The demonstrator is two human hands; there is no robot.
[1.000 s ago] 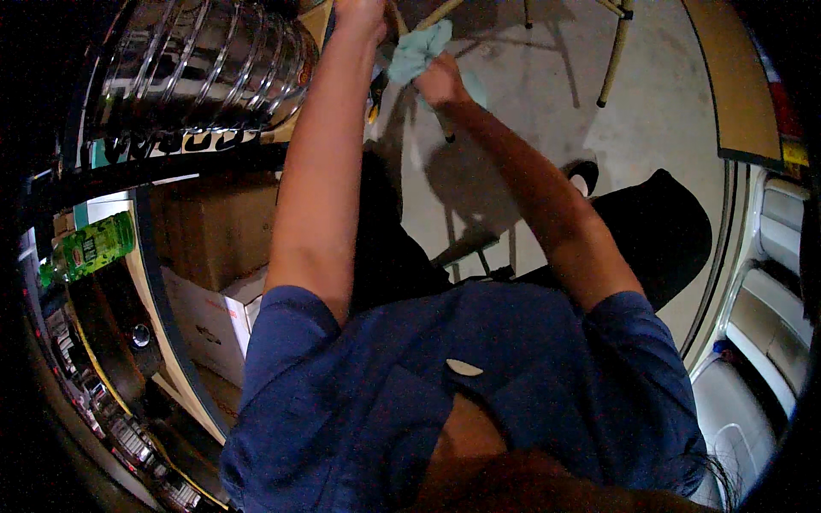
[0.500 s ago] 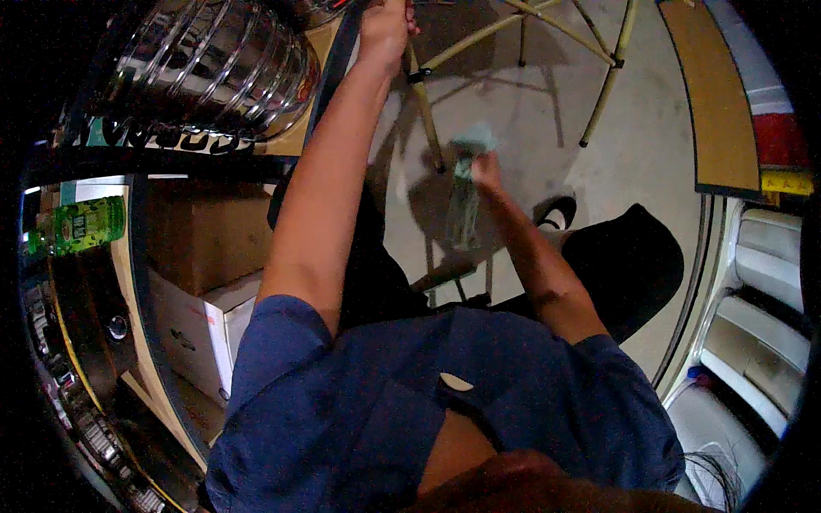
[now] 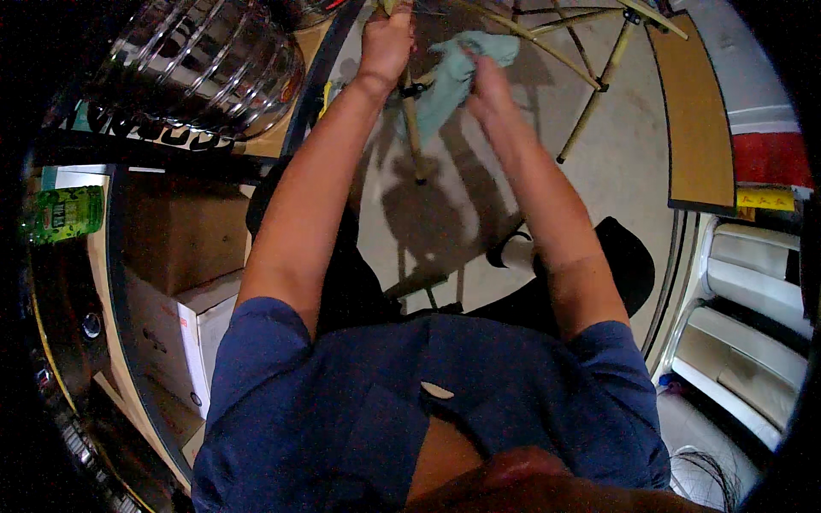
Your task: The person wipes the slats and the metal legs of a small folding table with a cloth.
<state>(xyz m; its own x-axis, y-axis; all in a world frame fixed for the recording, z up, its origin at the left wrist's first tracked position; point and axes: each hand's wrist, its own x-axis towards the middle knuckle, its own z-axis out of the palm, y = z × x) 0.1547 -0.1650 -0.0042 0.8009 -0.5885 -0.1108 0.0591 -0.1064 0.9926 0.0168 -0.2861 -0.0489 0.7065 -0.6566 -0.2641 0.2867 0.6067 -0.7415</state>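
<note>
At the top of the view my left hand (image 3: 389, 50) is closed around a yellowish pole of a folding stand frame (image 3: 585, 121), whose thin legs cross and join at dark fittings. My right hand (image 3: 491, 87), to its right, grips a pale green cloth (image 3: 446, 90). The cloth hangs to the left from my fingers and reaches the nearest leg (image 3: 416, 137); whether it presses on it I cannot tell. The upper part of the frame is cut off by the picture's edge.
A ribbed shiny metal drum (image 3: 205, 64) stands on a shelf at the left. Cardboard boxes (image 3: 180, 231) and a green-labelled bottle (image 3: 68, 214) are below. On the right lie a brown board (image 3: 694, 120) and white plastic pieces (image 3: 744, 333). Grey floor (image 3: 547, 192) lies beneath.
My right hand has moved up and away from me, bringing the cloth from above the floor to beside the frame's leg. The frame has shifted slightly; my left hand keeps its hold.
</note>
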